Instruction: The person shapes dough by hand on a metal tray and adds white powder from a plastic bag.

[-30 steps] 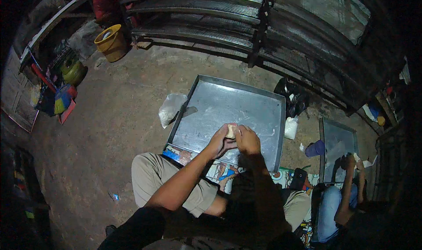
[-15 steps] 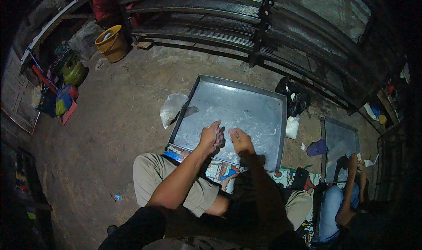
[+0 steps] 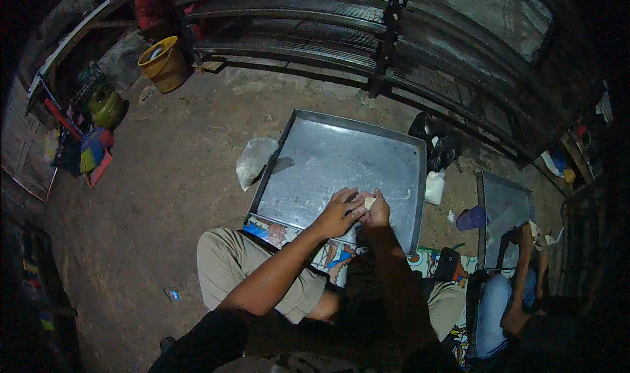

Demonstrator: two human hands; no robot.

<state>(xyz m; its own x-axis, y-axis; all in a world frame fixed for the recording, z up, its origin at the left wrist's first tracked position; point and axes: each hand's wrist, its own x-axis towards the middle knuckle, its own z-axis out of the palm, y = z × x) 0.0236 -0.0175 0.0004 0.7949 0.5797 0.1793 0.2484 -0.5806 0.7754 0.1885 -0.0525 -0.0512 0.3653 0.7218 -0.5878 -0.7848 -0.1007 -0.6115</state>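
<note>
A wide metal tray [image 3: 328,156] with raised sides lies before me, its bottom smeared with white powder. Above its near part, my right hand [image 3: 377,214] is closed round a small pale lump of dough [image 3: 369,203]. My left hand [image 3: 339,213] meets it from the left, fingers stretched out and their tips against the lump and the right hand. The left palm is hidden.
Clear bags of white powder, one left [image 3: 254,163] and one right [image 3: 434,188], flank the tray. At the right, a co-worker's hands [image 3: 528,235] are over a second tray [image 3: 482,222]. A purple cup [image 3: 470,219], phone [image 3: 447,263], yellow bucket [image 3: 164,64] and dark rack [image 3: 295,38] surround us.
My hands were apart over the tray; now they have come together. The left moved right and its fingers straightened. The pale lump now shows in my right hand.
</note>
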